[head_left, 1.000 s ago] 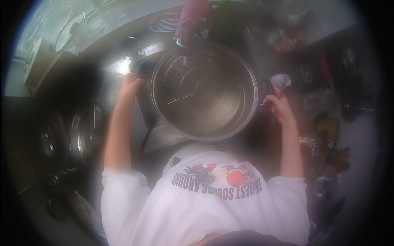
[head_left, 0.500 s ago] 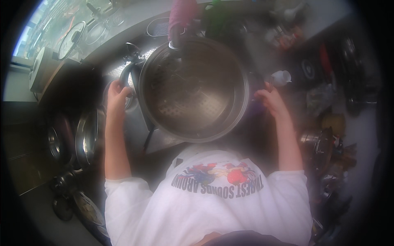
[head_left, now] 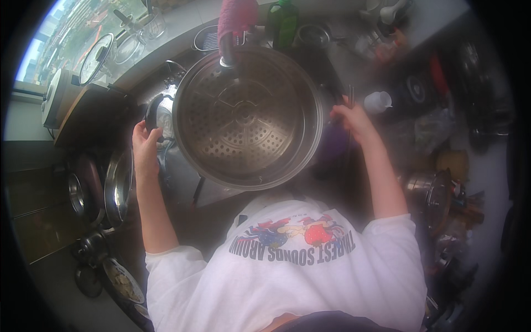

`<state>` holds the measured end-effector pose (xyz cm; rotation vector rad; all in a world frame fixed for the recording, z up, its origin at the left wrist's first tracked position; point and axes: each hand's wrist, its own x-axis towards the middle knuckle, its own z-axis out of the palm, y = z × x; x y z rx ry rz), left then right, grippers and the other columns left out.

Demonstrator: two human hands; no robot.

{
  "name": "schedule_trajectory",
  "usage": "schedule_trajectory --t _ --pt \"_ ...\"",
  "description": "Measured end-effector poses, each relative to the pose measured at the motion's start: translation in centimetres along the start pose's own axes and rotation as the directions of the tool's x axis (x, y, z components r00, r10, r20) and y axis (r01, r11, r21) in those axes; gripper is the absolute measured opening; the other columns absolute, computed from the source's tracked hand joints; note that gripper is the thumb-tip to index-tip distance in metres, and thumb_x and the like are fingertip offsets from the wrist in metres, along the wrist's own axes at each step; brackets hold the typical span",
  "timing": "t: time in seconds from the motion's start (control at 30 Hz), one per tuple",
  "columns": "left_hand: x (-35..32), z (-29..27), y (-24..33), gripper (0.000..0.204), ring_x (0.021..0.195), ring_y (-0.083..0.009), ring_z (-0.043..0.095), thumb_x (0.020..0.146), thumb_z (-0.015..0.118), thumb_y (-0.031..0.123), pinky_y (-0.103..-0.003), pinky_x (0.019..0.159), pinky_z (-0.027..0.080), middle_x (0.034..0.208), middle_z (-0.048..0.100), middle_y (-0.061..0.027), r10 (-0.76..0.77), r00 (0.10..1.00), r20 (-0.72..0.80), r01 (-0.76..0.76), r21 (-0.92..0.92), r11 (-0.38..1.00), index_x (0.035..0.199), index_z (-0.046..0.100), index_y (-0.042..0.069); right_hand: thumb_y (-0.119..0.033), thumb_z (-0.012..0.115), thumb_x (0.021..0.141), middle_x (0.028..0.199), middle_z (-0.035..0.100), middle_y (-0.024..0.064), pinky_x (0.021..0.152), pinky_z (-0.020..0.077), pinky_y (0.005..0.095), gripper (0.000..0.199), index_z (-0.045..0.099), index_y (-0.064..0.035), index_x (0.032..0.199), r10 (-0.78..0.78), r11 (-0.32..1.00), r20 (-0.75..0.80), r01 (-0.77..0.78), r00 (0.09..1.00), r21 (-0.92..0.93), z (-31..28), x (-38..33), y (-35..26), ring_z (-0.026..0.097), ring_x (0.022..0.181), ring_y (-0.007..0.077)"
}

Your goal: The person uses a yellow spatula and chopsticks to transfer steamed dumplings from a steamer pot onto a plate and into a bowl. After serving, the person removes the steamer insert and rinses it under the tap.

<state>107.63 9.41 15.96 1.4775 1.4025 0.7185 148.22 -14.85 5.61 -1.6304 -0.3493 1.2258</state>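
Note:
A large round steel steamer pot (head_left: 243,166) with a perforated bottom is in front of me, just below the tap (head_left: 227,55). My left hand (head_left: 146,146) is closed around its black left handle (head_left: 153,113), thumb toward the pot. Across from it, my right hand (head_left: 357,119) has its fingers bent at the pot's right handle, which is dark and partly hidden. Thin sticks like chopsticks (head_left: 351,95) rise beside the right fingers. Whether that hand grips them as well, I cannot make out.
Pink cloth (head_left: 237,17) wraps the tap. Behind the pot stand a green bottle (head_left: 282,23) and a steel bowl (head_left: 313,35). A white cup (head_left: 378,102) is near my right hand; steel pans (head_left: 118,185) stand at left. A lidded pot (head_left: 437,196) sits at right.
The pot and both hands have shifted a little to the left. Haze over the view has thinned, so the holes in the pot's bottom show more sharply.

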Motion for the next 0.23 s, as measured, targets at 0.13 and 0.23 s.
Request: schedule_trajectory --t 0.13,0.23 --pt "-0.2 -0.1 -0.7 0.059 0.1 -0.0165 0.051 0.075 0.062 0.009 -0.029 0.088 0.038 0.111 0.052 -0.0134 -0.06 0.998 0.027 0.061 -0.03 0.998 0.126 0.036 -0.006 -0.016 0.062 0.079 0.071 0.06 0.0012 0.04 0.0228 0.018 0.023 0.054 -0.008 0.098 -0.01 1.0 -0.005 0.01 1.0 0.009 -0.4 0.7 -0.1 0.037 0.046 0.0026" --pt "0.8 -0.8 -3.1 0.064 0.105 -0.0179 0.05 0.075 0.063 0.009 -0.03 0.092 0.037 0.117 0.05 -0.0146 -0.048 0.998 0.03 0.049 -0.043 0.998 0.13 0.033 -0.005 -0.018 0.063 0.077 0.074 0.06 -0.0013 0.04 0.0254 0.0172 0.034 0.053 -0.0088 0.109 -0.009 0.999 0.037 0.011 0.999 -0.047 -1.1 1.1 -0.1 0.047 0.055 0.0013"
